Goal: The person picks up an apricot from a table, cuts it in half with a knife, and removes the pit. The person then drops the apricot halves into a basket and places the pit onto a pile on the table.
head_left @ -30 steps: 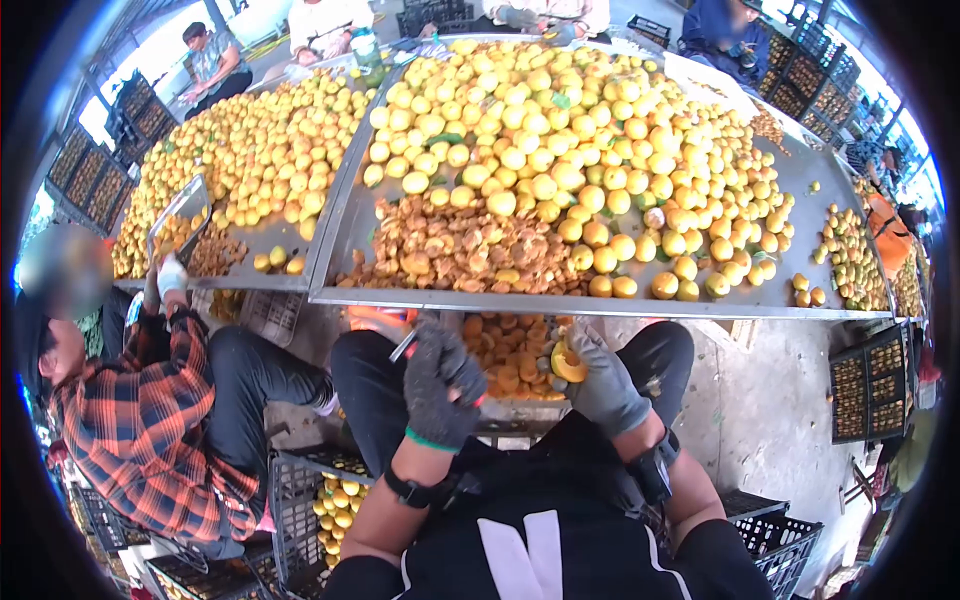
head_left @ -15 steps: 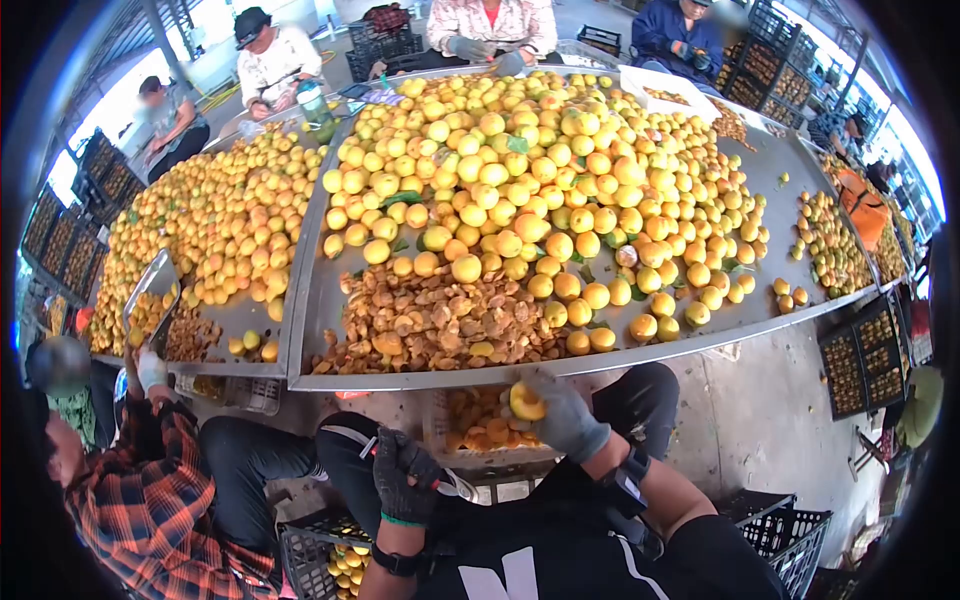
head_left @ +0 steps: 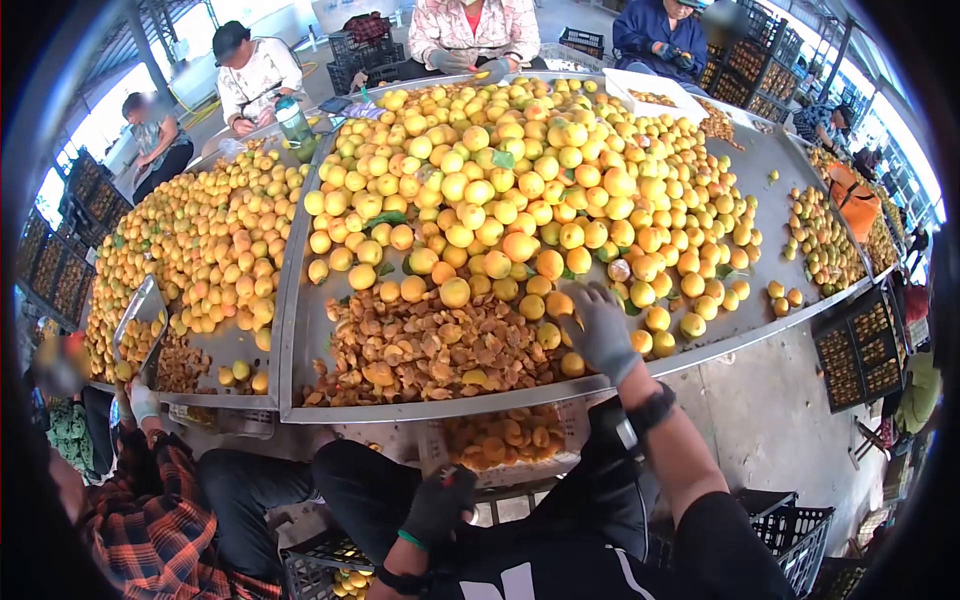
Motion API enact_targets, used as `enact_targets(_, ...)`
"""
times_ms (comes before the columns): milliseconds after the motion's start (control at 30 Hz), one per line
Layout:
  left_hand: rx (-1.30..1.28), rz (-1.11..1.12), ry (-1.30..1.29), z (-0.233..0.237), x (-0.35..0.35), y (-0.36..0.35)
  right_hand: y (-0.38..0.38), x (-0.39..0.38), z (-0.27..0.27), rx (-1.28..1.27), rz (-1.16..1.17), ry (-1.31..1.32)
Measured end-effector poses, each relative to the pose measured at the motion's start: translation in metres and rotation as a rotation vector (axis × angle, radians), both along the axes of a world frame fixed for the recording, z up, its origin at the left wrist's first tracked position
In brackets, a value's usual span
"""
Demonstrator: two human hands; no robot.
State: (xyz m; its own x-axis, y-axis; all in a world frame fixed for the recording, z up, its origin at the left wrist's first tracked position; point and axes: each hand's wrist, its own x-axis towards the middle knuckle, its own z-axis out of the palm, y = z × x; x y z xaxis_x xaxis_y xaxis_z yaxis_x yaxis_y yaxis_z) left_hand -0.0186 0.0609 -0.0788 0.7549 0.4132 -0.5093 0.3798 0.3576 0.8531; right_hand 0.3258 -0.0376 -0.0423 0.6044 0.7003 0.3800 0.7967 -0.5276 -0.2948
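my right grip (head_left: 600, 325), in a grey glove, lies open and spread over a round, smooth yellow fruit (head_left: 558, 304) at the near edge of the pile, where the reach is short. it touches the fruit but is not closed on it. my left grip (head_left: 440, 505), in a dark knitted glove, is curled low by the lap. i cannot tell if it holds something. rough brown pits (head_left: 430, 345) are heaped by the rim of the steel bench (head_left: 400, 411), above a crate (head_left: 428, 445).
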Motion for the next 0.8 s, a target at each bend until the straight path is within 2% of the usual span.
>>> enact_targets(33, -0.111, -0.013, 0.045, -0.002, 0.001, -0.006, 0.009, 0.013, -0.014, 0.006, 0.008, 0.003)
enact_targets(67, -0.221, -0.025, 0.09, -0.002, 0.003, -0.009, 0.02, 0.023, -0.025, -0.178, -0.035, 0.059)
enact_targets(100, -0.215, -0.016, 0.092, -0.001, 0.003, -0.009, 0.027, 0.032, -0.035, -0.363, -0.077, 0.116)
enact_targets(133, -0.265, -0.071, 0.087, 0.002, 0.002, -0.009, 0.032, 0.032, -0.026, -0.36, -0.067, 0.119)
enact_targets(200, -0.319, -0.116, 0.084, 0.011, -0.002, -0.011, 0.035, 0.026, -0.002, -0.467, -0.089, 0.299)
enact_targets(233, -0.301, -0.086, 0.152, 0.019, -0.002, -0.01, 0.024, 0.038, -0.029, -0.23, 0.01, 0.233)
enact_targets(267, -0.285, -0.059, 0.218, 0.024, -0.001, -0.009, 0.02, 0.025, -0.014, -0.233, 0.014, 0.235)
enact_targets(333, -0.194, -0.047, 0.215, 0.025, 0.005, -0.005, 0.0, -0.003, 0.012, 0.547, 0.229, 0.818)
enact_targets(367, -0.097, -0.047, 0.211, 0.024, 0.008, -0.004, -0.012, -0.014, 0.007, 0.724, 0.284, 1.357)
enact_targets(400, -0.105, -0.051, 0.22, 0.018, 0.01, -0.004, -0.025, -0.028, 0.001, 0.893, 0.328, 1.902)
enact_targets(433, 0.104, -0.059, 0.132, 0.008, 0.013, -0.004, -0.02, -0.055, -0.005, 0.909, 0.349, 1.858)
enact_targets(467, 0.311, -0.062, 0.046, 0.002, 0.012, -0.005, -0.037, -0.077, 0.003, 0.85, 0.37, 1.977)
enact_targets(500, 0.3, -0.052, 0.065, 0.011, 0.016, -0.008, -0.043, -0.096, -0.004, 0.819, 0.434, 2.087)
enact_targets(533, 0.654, -0.153, 0.103, 0.025, 0.028, -0.009, -0.044, -0.114, -0.005, 0.786, 0.501, 2.198)
enact_targets(567, 1.002, -0.264, 0.145, 0.033, 0.035, -0.012, -0.048, -0.131, 0.001, 0.745, 0.413, 2.333)
enact_targets(600, 0.992, -0.258, 0.169, 0.032, 0.037, -0.016, -0.049, -0.148, 0.013, 0.699, 0.323, 2.46)
enact_targets(633, 1.092, -0.317, 0.169, 0.028, 0.038, -0.02, -0.051, -0.16, 0.01, 0.633, 0.402, 2.257)
enact_targets(667, 1.193, -0.377, 0.163, 0.026, 0.038, -0.024, -0.054, -0.168, 0.002, 0.622, 0.401, 2.273)
enact_targets(733, 1.218, -0.393, 0.133, 0.03, 0.032, -0.029, -0.057, -0.178, -0.017, 0.396, 0.331, 1.973)
enact_targets(800, 0.911, -0.448, -0.082, 0.028, 0.023, -0.03, -0.064, -0.182, -0.015, 0.446, 0.256, 1.919)
